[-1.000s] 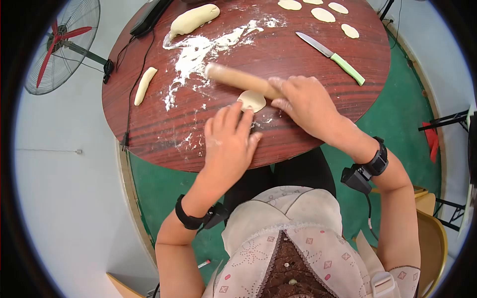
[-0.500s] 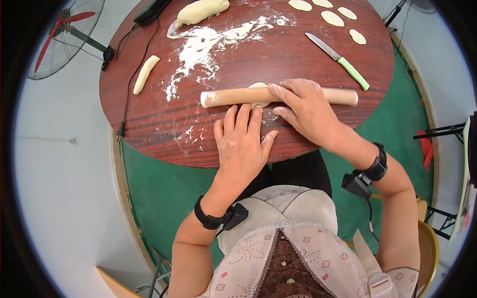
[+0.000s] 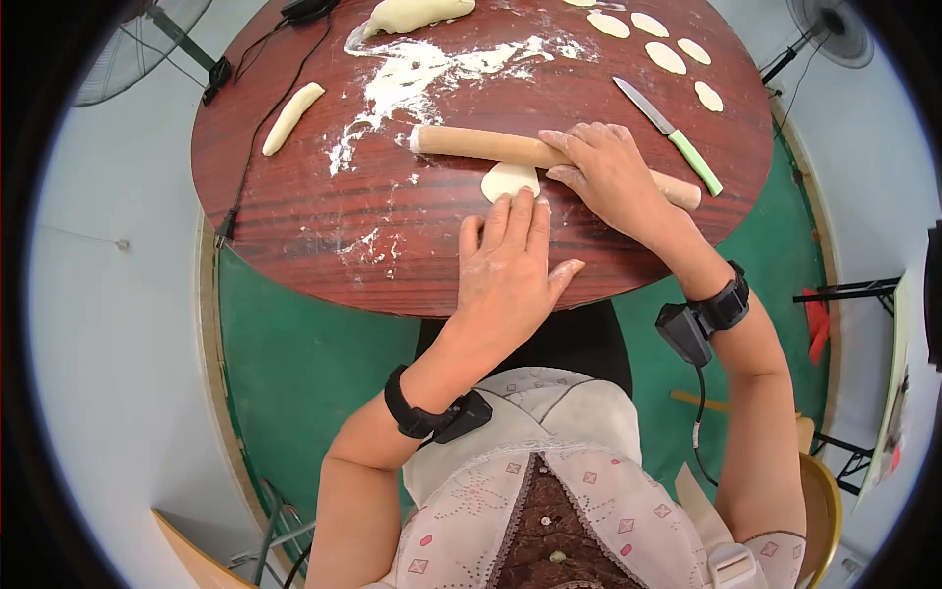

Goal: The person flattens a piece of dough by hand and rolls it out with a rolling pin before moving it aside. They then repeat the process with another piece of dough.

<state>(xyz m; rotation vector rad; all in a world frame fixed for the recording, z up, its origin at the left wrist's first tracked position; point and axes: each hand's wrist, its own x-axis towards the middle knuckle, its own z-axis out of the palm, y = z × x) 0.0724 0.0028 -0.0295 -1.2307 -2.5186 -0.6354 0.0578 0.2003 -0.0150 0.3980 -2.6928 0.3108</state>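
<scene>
A wooden rolling pin (image 3: 471, 144) lies aslant on the table, its left end dusted with flour. My right hand (image 3: 616, 182) grips it right of the middle, fingers over the top and thumb on the near side. Partly under the near edge of the pin is a small round dough wrapper (image 3: 508, 180). The fingertips of my left hand (image 3: 505, 280) rest on the wrapper's near edge, with the fingers stretched out and the thumb apart.
Several flat dough rounds (image 3: 665, 57) lie at the far right, near a green-handled knife (image 3: 677, 137). A dough lump (image 3: 417, 14) and scattered flour (image 3: 402, 88) are at the back. A dough strip (image 3: 292, 119) lies left, beside a black cable (image 3: 257, 162) on the table (image 3: 294, 216).
The rolling pin has moved away from me and tilted, its right end nearer, exposing more of the wrapper. My left fingertips have shifted right onto the wrapper's edge. The camera view has shifted slightly.
</scene>
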